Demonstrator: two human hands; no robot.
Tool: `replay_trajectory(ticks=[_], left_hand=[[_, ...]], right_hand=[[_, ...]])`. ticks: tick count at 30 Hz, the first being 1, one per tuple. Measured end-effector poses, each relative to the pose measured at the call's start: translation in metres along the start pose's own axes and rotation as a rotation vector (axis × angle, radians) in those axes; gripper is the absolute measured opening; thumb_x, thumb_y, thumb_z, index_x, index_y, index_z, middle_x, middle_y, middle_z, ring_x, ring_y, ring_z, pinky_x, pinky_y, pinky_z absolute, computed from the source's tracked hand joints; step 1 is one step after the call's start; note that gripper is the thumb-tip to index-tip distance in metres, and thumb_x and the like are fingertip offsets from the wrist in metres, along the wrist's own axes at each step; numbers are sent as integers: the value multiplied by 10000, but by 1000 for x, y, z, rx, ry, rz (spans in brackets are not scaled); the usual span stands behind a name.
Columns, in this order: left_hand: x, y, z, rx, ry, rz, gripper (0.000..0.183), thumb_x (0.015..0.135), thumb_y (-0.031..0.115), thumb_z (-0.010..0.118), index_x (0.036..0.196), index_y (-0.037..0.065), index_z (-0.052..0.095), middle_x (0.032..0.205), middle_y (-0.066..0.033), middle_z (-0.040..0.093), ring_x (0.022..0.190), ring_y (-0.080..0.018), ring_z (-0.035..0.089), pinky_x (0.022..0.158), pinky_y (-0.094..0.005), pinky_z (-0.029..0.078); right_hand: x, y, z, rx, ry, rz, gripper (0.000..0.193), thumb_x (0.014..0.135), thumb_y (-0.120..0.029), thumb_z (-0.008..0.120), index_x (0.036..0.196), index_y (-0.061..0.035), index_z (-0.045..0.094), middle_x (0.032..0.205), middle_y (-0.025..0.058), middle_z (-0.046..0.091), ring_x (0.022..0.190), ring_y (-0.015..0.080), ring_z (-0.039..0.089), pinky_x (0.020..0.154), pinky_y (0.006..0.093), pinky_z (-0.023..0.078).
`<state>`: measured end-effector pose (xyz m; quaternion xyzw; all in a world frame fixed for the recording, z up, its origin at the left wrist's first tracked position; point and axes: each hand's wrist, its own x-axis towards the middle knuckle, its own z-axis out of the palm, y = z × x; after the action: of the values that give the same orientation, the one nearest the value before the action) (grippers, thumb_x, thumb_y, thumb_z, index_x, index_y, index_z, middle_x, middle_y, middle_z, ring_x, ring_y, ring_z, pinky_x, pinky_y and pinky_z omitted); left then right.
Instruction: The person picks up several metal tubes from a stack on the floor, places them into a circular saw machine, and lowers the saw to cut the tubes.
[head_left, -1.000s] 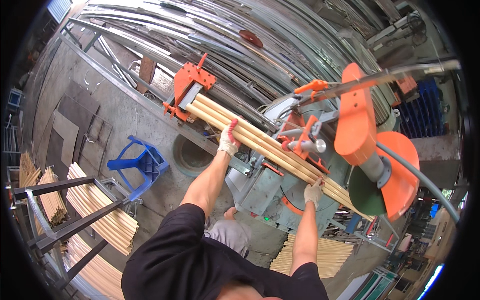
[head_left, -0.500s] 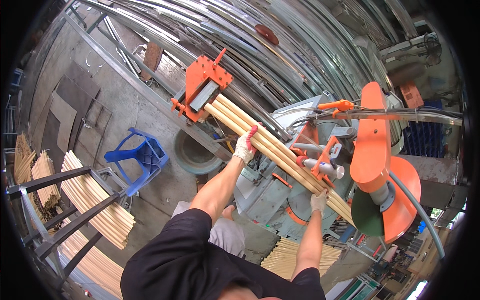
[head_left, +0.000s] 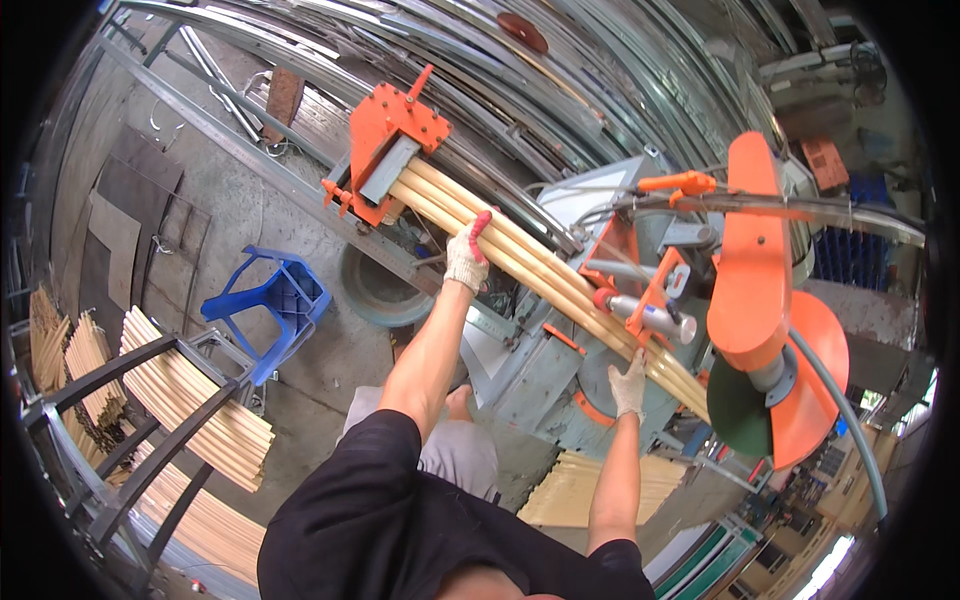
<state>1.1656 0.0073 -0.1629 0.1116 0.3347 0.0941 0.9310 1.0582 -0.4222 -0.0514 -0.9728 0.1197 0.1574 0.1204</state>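
Several long pale-yellow poles [head_left: 530, 264] lie side by side across a grey cutting machine [head_left: 519, 362]. Their far-left ends meet a grey metal block [head_left: 391, 170] in an orange stop bracket [head_left: 385, 125]. My left hand [head_left: 467, 258], in a white glove with red on it, closes over the poles near that end. At the other end my gloved right hand [head_left: 627, 388] has its fingers stretched and thumb apart, fingertips at the near edge of the poles. Just beyond it, a silver clamp cylinder [head_left: 655, 318] in an orange bracket sits over the poles. The orange saw guard [head_left: 755, 260] stands at their right end.
Long metal profiles [head_left: 420, 50] fill the back. A blue plastic stool [head_left: 270, 305], upturned, lies left of a round basin [head_left: 375, 285]. Pole stacks rest on a dark rack [head_left: 190, 400] at left, and another pole stack [head_left: 590, 490] lies below the machine.
My right hand has loosened from the poles, drawn back slightly toward me and spread its fingers. My left hand stays on the poles. The whole view has shifted a little.
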Motion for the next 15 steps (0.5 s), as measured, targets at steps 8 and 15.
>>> replay_trajectory(ticks=[8,15], left_hand=[[15,31,-26,136,-82,-66,471,938,341,744,1310,63,661,1294,-99,684,1220,-273,616,1101,-469,452],[9,5,-4,140,-157,-100,492,920,208,780,1337,-6,630,1333,-129,663,1246,-268,611,1112,-425,474]], right_hand=[[-138,39,9,497,-64,328,234,943,-224,678,1015,-5,714,826,102,737,704,182,694,665,348,543],[-221,129,108,70,-418,513,362,933,-322,639,1076,-1,725,967,223,745,832,370,731,751,458,572]])
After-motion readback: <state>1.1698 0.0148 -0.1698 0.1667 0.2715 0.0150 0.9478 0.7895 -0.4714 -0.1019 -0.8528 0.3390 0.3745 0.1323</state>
